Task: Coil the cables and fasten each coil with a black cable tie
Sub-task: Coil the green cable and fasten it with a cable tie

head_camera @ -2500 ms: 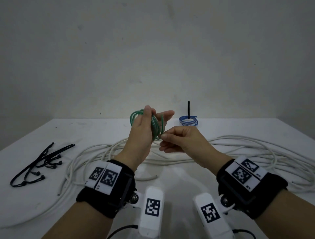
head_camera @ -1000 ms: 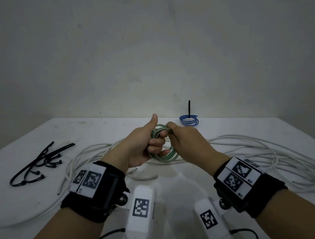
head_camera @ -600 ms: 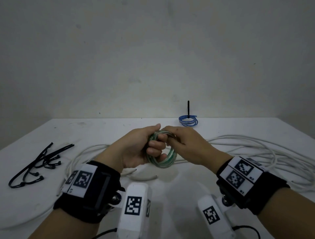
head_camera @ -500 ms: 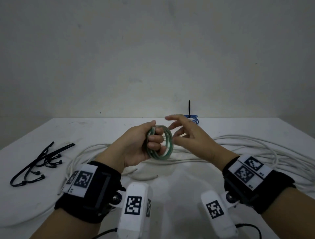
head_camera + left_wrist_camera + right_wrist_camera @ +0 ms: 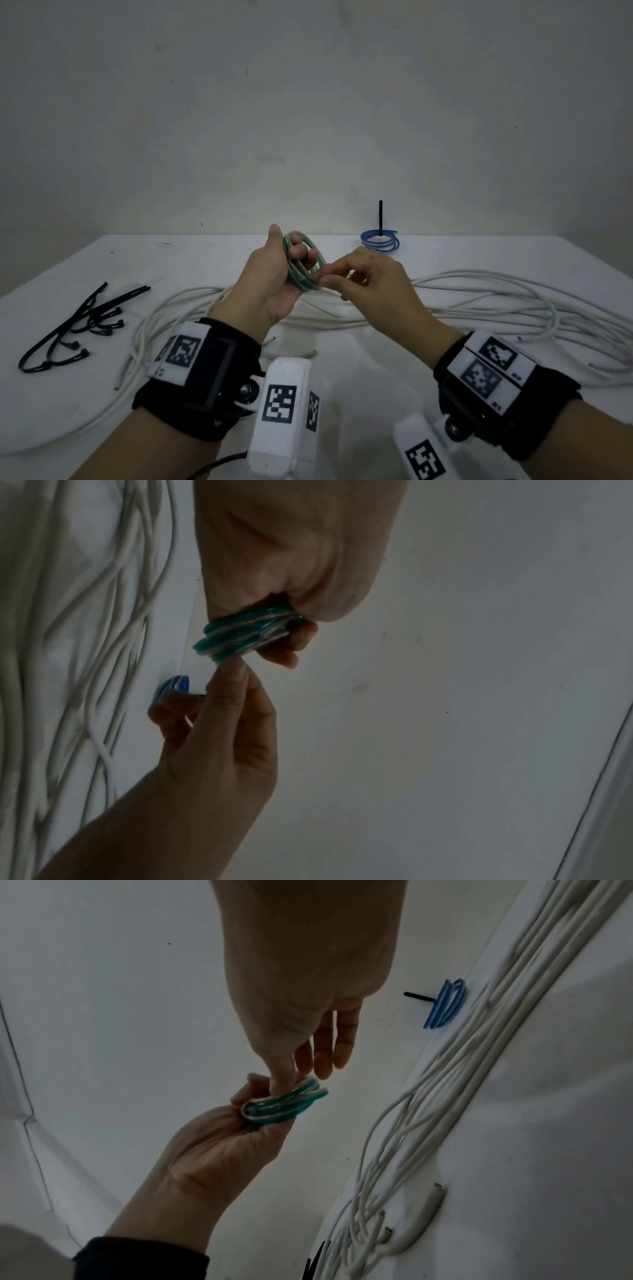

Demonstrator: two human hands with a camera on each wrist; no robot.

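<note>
Green cable coil [image 5: 303,265] is held up off the table, above its middle, small tight loops stacked together. Left hand [image 5: 270,281] grips the coil, fingers curled through the loops and thumb up along the side; the left wrist view shows the loops bunched in the fist. Right hand [image 5: 368,284] pinches the coil's near edge between thumb and forefinger, other fingers loosely curled and apart from the coil. Under both hands a long white cable [image 5: 479,301] sprawls in loose loops across the table [image 5: 205,253], from the left side to the right edge, with cut ends near the front. Blue cable coil [image 5: 379,241] lies near the far edge, right of centre, with a black cable tie [image 5: 380,217] sticking straight up from it. A bunch of loose black cable ties [image 5: 73,329] lies near the left edge, well apart from the hands. Both wrists wear black bands with white marker tags.
</note>
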